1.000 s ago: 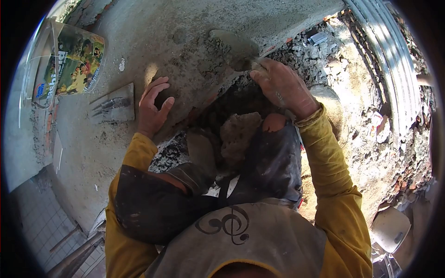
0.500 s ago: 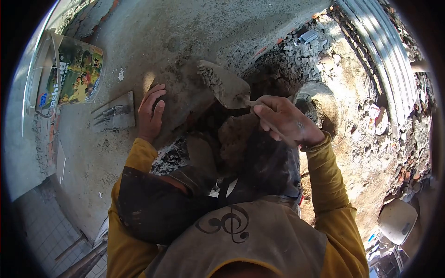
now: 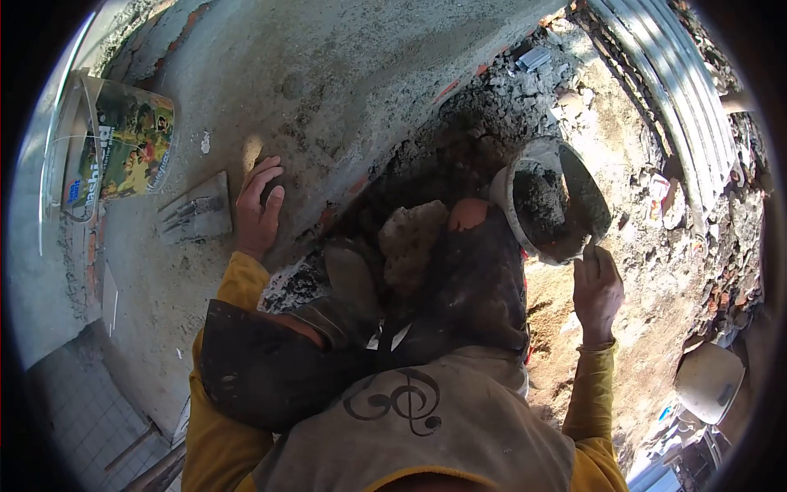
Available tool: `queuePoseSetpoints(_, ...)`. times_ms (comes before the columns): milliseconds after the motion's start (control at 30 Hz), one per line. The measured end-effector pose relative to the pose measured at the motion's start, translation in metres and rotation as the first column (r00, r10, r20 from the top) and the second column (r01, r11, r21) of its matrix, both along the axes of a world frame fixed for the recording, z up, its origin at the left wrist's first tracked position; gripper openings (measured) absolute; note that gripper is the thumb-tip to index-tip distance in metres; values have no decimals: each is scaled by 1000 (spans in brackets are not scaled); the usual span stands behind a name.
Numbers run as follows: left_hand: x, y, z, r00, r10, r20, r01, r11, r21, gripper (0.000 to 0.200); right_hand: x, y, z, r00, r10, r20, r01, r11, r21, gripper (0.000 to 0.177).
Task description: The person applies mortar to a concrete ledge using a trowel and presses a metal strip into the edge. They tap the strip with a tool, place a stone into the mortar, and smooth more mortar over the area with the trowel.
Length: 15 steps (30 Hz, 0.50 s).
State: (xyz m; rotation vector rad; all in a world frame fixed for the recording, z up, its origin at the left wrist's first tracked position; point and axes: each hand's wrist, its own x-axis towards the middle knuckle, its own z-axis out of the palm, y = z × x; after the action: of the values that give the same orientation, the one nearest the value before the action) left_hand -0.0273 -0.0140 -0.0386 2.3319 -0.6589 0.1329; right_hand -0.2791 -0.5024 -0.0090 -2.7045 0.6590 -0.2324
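My left hand (image 3: 261, 211) lies with fingers stretched on the grey cement surface (image 3: 328, 90), holding nothing. Just beside it is a flat rectangular plastering float (image 3: 197, 210) with a dark handle. My right hand (image 3: 598, 287) is closed at the near rim of a round bucket (image 3: 507, 205) with wet grey mortar (image 3: 539, 201) inside. The hand appears to be round the trowel's handle; the blade is hard to make out inside the bucket. The bucket looks tilted. A rough stone chunk (image 3: 410, 246) sits between my legs.
A clear-sided paint bucket (image 3: 135, 139) with a printed label stands at left. Corrugated sheet (image 3: 668, 90) runs along the upper right. Rubble (image 3: 656, 262) and sandy soil (image 3: 549, 328) cover the right side, with a pale container (image 3: 709, 381) lower down.
My right hand has moved right and down from above the dark hollow to the bucket's rim. The trowel blade no longer shows over the cement surface. The bucket has tilted; my left hand stays put.
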Motion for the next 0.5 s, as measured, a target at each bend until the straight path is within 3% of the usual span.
queuePoseSetpoints(33, -1, -1, 1, 1000, 10, -13, -10, 1000, -3, 33, 10, 10, 2, 1000, 9, -4, -9, 1000, 12, 27)
queuePoseSetpoints(100, 0, -2, 0, 1000, 4, -23, -4, 1000, -16, 33, 40, 25, 9, 987, -16, 162, 3, 997, 78, 30)
queuePoseSetpoints(233, 0, -1, -5, 1000, -6, -12, 5, 999, -45, 32, 136, 65, 21, 967, 198, 163, -239, 927, 288, 34)
queuePoseSetpoints(300, -1, 1, -2, 1000, 4, -6, -4, 999, -43, 33, 189, 82, 24, 952, 295, 85, -306, 889, 340, 33)
queuePoseSetpoints(433, 0, 0, -4, 1000, 17, -15, -18, 997, -80, 34, 297, 109, 21, 858, 514, -19, -500, 842, 201, 40)
queuePoseSetpoints(500, -1, 2, -4, 999, 29, -17, -30, 996, -88, 34, 358, 114, -7, 705, 698, 127, -707, 706, 44, 38)
